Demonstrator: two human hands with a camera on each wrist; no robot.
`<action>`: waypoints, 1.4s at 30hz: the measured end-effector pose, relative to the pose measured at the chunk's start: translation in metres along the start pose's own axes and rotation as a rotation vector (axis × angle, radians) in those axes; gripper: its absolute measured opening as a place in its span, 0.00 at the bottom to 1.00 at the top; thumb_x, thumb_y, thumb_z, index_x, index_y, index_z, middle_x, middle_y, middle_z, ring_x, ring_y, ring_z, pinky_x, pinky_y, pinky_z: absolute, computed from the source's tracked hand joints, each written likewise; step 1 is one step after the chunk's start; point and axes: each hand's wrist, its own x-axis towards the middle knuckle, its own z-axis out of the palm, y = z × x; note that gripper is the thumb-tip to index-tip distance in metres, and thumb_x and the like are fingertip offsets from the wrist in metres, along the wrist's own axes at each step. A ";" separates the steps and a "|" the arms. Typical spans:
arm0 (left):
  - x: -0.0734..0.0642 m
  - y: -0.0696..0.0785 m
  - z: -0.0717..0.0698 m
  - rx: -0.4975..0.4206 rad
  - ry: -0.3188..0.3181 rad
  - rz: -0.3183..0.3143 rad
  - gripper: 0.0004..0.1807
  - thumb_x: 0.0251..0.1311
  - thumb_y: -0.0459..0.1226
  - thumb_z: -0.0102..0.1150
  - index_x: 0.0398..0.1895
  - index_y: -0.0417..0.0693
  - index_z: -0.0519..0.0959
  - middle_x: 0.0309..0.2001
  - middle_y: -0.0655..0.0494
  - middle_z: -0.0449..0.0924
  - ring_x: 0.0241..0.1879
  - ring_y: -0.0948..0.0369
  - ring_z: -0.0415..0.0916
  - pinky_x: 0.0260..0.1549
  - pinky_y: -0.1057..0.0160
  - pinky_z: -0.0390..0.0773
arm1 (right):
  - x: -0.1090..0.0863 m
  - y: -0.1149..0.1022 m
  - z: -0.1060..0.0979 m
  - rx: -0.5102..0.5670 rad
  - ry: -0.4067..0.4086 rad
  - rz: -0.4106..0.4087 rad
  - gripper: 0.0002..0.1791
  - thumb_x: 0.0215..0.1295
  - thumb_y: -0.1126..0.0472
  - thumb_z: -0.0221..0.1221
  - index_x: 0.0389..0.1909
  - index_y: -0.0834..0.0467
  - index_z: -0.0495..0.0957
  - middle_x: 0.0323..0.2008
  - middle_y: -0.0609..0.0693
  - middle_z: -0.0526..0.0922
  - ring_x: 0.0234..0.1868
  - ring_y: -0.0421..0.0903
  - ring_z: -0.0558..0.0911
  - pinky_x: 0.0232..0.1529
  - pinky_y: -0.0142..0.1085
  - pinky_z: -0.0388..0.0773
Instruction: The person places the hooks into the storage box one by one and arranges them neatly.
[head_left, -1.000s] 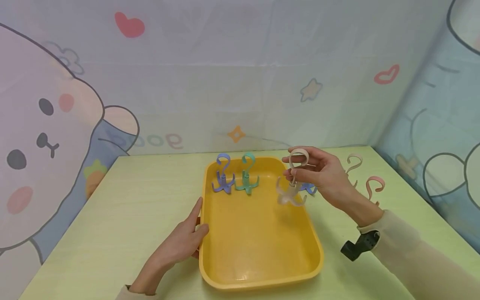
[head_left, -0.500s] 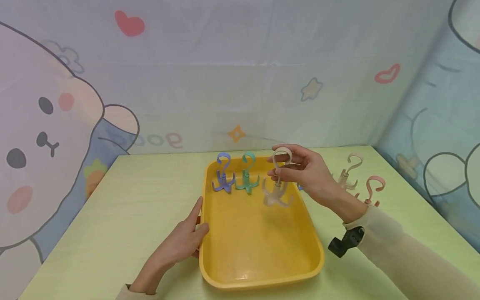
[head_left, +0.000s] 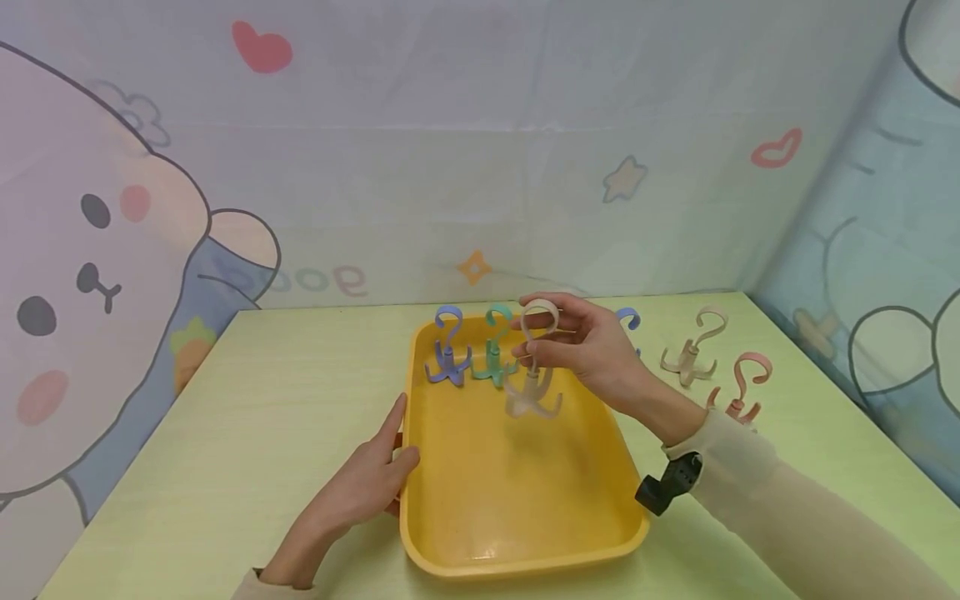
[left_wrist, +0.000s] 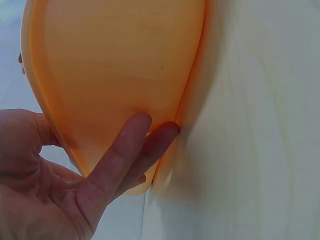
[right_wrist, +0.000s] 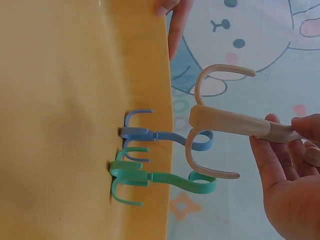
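Note:
My right hand (head_left: 592,354) pinches a beige multi-prong hanging hook (head_left: 532,398) by its curved top, above the yellow tray (head_left: 517,500). The hook's prongs point down, clear of the tray floor. In the right wrist view the beige hook (right_wrist: 225,121) lies across the picture, its curled end hidden by the fingers. My left hand (head_left: 360,483) holds the tray's left side, thumb at the rim and fingers against the outer wall, as the left wrist view shows. Inside the tray's far end stand a purple-blue hook (head_left: 448,362) and a green hook (head_left: 492,367), side by side.
On the table (head_left: 300,400) right of the tray stand another beige hook (head_left: 688,362), a pink hook (head_left: 738,404) and a blue hook (head_left: 628,317), the last partly hidden by the right hand. A printed curtain (head_left: 525,167) hangs behind the table.
My right hand has carried the beige hook leftward over the tray, to near the green hook. The hooks on the right are more exposed. The left hand and the tray have stayed put.

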 end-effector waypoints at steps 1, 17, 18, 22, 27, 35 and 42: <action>0.000 0.000 0.000 -0.001 -0.001 0.001 0.44 0.78 0.36 0.44 0.88 0.54 0.33 0.75 0.31 0.67 0.35 0.54 0.88 0.29 0.53 0.90 | 0.001 0.001 0.001 0.005 -0.003 -0.001 0.25 0.70 0.76 0.61 0.62 0.51 0.80 0.50 0.45 0.90 0.45 0.49 0.92 0.50 0.44 0.90; 0.000 0.001 -0.001 -0.010 -0.001 -0.001 0.44 0.77 0.37 0.44 0.88 0.56 0.33 0.76 0.32 0.67 0.34 0.55 0.87 0.29 0.54 0.90 | 0.013 0.016 0.018 0.014 -0.046 0.019 0.22 0.69 0.75 0.63 0.62 0.59 0.80 0.53 0.48 0.87 0.49 0.47 0.91 0.55 0.45 0.88; 0.000 0.001 -0.001 -0.011 -0.001 -0.001 0.44 0.77 0.37 0.44 0.88 0.56 0.33 0.76 0.32 0.67 0.34 0.55 0.87 0.29 0.53 0.90 | 0.014 0.017 0.019 0.023 -0.050 0.020 0.22 0.69 0.75 0.62 0.63 0.60 0.80 0.54 0.49 0.86 0.49 0.47 0.91 0.56 0.46 0.88; -0.001 0.001 -0.001 -0.009 -0.003 0.004 0.44 0.78 0.37 0.44 0.88 0.54 0.33 0.76 0.31 0.66 0.34 0.54 0.88 0.28 0.53 0.90 | 0.017 0.022 0.023 0.046 -0.051 0.037 0.22 0.69 0.77 0.62 0.62 0.63 0.79 0.52 0.50 0.87 0.49 0.48 0.91 0.56 0.48 0.88; -0.001 0.001 -0.001 -0.011 -0.001 0.002 0.45 0.77 0.37 0.44 0.88 0.53 0.33 0.74 0.32 0.68 0.34 0.54 0.88 0.28 0.52 0.90 | 0.022 0.028 0.024 -0.013 -0.062 0.036 0.21 0.69 0.75 0.62 0.62 0.64 0.79 0.50 0.50 0.88 0.46 0.48 0.92 0.54 0.47 0.89; -0.001 0.000 -0.001 -0.014 -0.006 0.006 0.44 0.78 0.37 0.44 0.88 0.53 0.33 0.74 0.31 0.68 0.33 0.54 0.88 0.27 0.53 0.90 | 0.029 0.040 0.027 -0.041 -0.065 0.055 0.24 0.69 0.75 0.63 0.65 0.70 0.77 0.51 0.55 0.88 0.47 0.49 0.92 0.53 0.45 0.89; -0.002 -0.001 -0.001 -0.012 -0.016 0.017 0.44 0.78 0.37 0.44 0.88 0.53 0.32 0.76 0.29 0.65 0.33 0.54 0.88 0.27 0.53 0.90 | 0.033 0.044 0.033 -0.036 -0.082 0.082 0.23 0.68 0.76 0.62 0.64 0.73 0.76 0.51 0.56 0.88 0.48 0.50 0.92 0.54 0.46 0.89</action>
